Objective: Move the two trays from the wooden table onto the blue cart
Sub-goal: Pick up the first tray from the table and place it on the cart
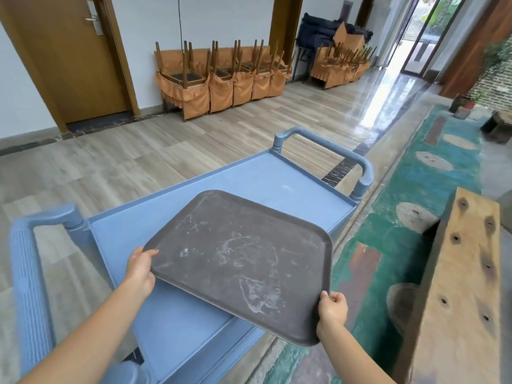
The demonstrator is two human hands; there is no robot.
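Holding a dark grey tray (241,261) over the top shelf of the blue cart (291,178), tilted, its far end above the shelf and its near right corner jutting past the cart's edge over the green floor. Left hand (140,270) gripping the tray's left rim, thumb lying on top, fingers going out of sight beneath. Right hand (332,310) clasping the near right corner, thumb over the rim, fingers likewise hidden under the tray. Showing whitish smears across the tray's surface. Hiding part of the shelf beneath the tray, so not telling whether its underside is touching the cart. Wooden table (460,300) standing at the right, cut off by the frame's edge, only bare planks with dark knots showing. Second tray not appearing anywhere in view. Stacked chairs (221,79) lining the far wall
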